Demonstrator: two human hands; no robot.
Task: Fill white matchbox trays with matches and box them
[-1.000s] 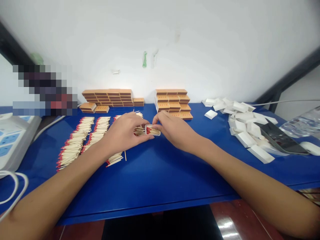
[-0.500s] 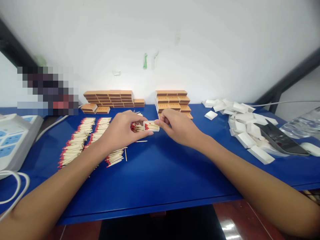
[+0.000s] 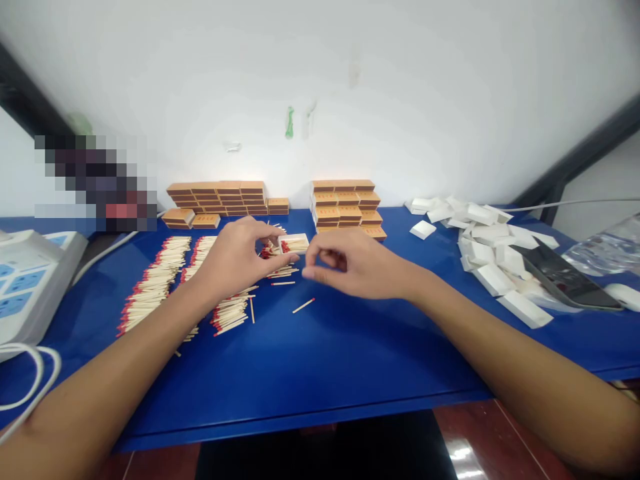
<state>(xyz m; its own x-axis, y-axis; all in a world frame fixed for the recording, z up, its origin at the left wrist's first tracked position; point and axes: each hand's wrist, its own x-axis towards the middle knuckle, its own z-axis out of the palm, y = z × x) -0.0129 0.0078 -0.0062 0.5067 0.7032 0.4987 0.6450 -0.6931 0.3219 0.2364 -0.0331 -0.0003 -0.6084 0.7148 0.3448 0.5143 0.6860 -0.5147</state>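
My left hand (image 3: pixel 235 259) pinches the left end of a small white matchbox tray (image 3: pixel 295 243) that holds red-tipped matches, just above the blue table (image 3: pixel 320 360). My right hand (image 3: pixel 353 265) hovers just right of and below the tray, apart from it. Its fingers are curled toward the thumb, and I cannot see anything between them. One loose match (image 3: pixel 303 306) lies on the table below the right hand. Rows of loose matches (image 3: pixel 155 283) lie to the left, under and beside my left wrist.
Stacks of orange matchboxes (image 3: pixel 220 195) and more orange matchboxes (image 3: pixel 346 203) stand along the back wall. A heap of empty white trays (image 3: pixel 483 250) lies at the right, beside a dark phone (image 3: pixel 560 273) and a mouse (image 3: pixel 623 295). A white power strip (image 3: pixel 30 280) with cables sits at the left.
My right hand has let go of the tray and moved down and slightly toward me. My left hand has carried the tray a little back and to the left. A single match now lies on the table.
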